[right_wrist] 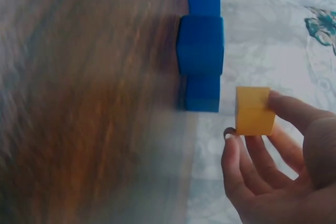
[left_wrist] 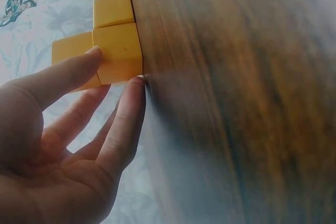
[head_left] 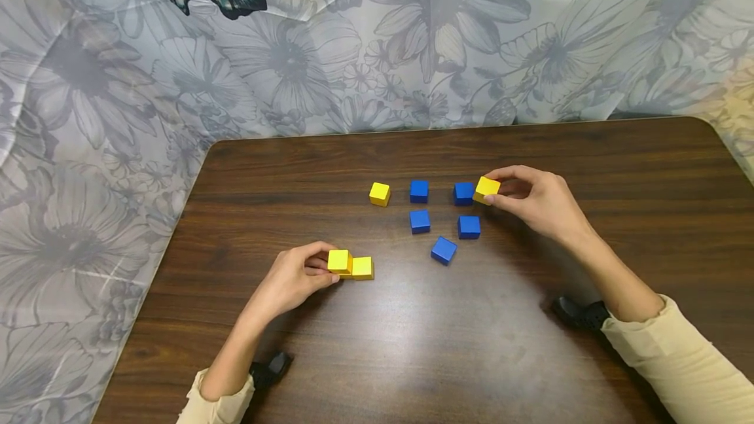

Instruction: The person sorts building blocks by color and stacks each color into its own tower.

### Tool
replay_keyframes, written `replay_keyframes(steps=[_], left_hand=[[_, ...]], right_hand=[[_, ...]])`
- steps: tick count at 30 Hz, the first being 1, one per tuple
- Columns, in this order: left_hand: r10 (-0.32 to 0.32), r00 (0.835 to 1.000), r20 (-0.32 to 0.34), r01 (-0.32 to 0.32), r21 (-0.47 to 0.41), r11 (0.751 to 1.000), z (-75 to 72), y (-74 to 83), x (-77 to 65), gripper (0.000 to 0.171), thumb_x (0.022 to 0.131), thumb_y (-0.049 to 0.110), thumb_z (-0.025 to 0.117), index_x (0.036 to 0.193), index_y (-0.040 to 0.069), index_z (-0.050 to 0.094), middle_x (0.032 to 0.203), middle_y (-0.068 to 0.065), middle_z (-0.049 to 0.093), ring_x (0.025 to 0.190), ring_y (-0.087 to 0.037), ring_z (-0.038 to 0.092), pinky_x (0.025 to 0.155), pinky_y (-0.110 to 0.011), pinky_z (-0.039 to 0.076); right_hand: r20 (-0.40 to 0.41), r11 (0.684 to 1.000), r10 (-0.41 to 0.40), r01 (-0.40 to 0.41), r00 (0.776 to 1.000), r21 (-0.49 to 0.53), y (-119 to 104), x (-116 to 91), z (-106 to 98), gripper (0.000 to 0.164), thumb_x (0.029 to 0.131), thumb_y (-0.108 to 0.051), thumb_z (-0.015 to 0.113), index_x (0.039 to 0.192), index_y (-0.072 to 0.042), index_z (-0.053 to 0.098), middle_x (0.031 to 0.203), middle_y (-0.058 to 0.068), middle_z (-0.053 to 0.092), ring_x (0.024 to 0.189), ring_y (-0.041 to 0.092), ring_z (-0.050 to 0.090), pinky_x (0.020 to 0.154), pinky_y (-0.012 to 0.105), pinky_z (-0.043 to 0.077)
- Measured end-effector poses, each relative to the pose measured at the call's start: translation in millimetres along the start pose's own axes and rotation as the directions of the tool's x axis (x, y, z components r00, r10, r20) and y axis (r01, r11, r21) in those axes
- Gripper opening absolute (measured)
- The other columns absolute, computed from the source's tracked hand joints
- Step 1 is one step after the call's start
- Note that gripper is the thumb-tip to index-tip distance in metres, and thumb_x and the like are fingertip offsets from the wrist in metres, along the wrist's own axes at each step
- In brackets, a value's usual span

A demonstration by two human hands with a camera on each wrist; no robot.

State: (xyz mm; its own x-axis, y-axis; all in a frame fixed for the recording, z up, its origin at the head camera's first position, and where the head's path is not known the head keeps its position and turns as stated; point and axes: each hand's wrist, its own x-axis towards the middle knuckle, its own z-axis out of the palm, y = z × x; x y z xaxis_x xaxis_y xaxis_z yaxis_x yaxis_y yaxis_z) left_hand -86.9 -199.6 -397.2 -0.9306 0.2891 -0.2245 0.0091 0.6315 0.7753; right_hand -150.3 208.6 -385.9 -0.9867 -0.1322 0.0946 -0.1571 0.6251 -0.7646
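Observation:
My left hand (head_left: pixel 297 277) grips at a small stack of yellow cubes, its thumb and fingertips at the near side. An upper yellow cube (head_left: pixel 339 260) sits on a lower yellow cube (left_wrist: pixel 119 51), and another yellow cube (head_left: pixel 362 267) stands against the lower one's right side. Up at the right, my right hand (head_left: pixel 538 201) pinches a yellow cube (right_wrist: pixel 254 111) between thumb and fingers. In the right wrist view that cube is raised off the tabletop. From the head it overlaps the edge of a blue cube (head_left: pixel 463 194).
A single yellow cube (head_left: pixel 379 194) lies left of a blue cube (head_left: pixel 419 191) in the back row. Nearer lie more blue cubes (head_left: pixel 420 221), (head_left: pixel 468 227) and a turned blue cube (head_left: pixel 444 250). The brown wooden table (head_left: pixel 412 358) meets a floral cloth (head_left: pixel 353 51) behind.

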Motion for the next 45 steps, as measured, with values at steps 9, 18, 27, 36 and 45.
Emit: replay_keyframes(steps=[9,18,27,36,45], left_hand=[[0.011,1.000,0.003,-0.011,0.004,1.000,0.0,-0.5,-0.2,0.035,0.083,0.005,0.080,0.116,0.009,0.070,0.105,-0.006,0.069,0.093,-0.018,0.068,0.079,-0.024,0.058],[0.020,1.000,0.004,-0.020,-0.005,1.000,0.2,0.1,0.6,0.032,0.082,0.004,0.080,0.112,0.010,0.070,0.103,-0.006,0.069,0.092,-0.017,0.068,0.078,-0.024,0.057],[0.014,1.000,0.014,-0.014,-0.009,1.000,-0.4,0.0,1.4,0.031,0.082,0.004,0.081,0.111,0.010,0.070,0.103,-0.005,0.069,0.093,-0.017,0.068,0.078,-0.024,0.058],[0.004,1.000,0.021,-0.004,-0.009,1.000,-0.4,1.9,1.7,0.032,0.082,0.004,0.081,0.111,0.010,0.070,0.104,-0.005,0.069,0.093,-0.018,0.068,0.078,-0.024,0.058],[0.006,1.000,0.020,-0.006,-0.007,1.000,-0.1,2.9,2.1,0.031,0.082,0.004,0.080,0.111,0.010,0.070,0.103,-0.005,0.070,0.093,-0.018,0.069,0.078,-0.025,0.058]], right_hand=[[0.002,0.994,-0.053,0.052,0.999,0.094,-10,-4,10,0.029,0.084,-0.012,0.081,0.111,-0.012,0.072,0.109,0.006,0.070,0.086,0.000,0.066,0.073,0.014,0.054],[0.017,0.978,-0.149,0.145,0.989,0.153,-25,-7,18,0.030,0.084,-0.010,0.081,0.113,-0.012,0.073,0.106,0.004,0.069,0.089,0.005,0.068,0.075,0.016,0.055],[0.047,0.962,-0.165,0.151,0.985,0.228,-41,-10,31,0.029,0.082,-0.012,0.083,0.109,-0.010,0.073,0.104,0.004,0.070,0.088,0.012,0.070,0.075,0.020,0.057],[0.052,0.949,-0.231,0.213,0.972,0.232,-50,-11,46,0.028,0.080,-0.011,0.084,0.106,-0.012,0.075,0.096,0.000,0.069,0.084,0.012,0.069,0.072,0.024,0.058],[0.095,0.947,-0.254,0.228,0.962,0.226,-61,-13,56,0.028,0.079,-0.014,0.085,0.106,-0.016,0.075,0.097,-0.005,0.070,0.082,0.011,0.068,0.071,0.026,0.057]])
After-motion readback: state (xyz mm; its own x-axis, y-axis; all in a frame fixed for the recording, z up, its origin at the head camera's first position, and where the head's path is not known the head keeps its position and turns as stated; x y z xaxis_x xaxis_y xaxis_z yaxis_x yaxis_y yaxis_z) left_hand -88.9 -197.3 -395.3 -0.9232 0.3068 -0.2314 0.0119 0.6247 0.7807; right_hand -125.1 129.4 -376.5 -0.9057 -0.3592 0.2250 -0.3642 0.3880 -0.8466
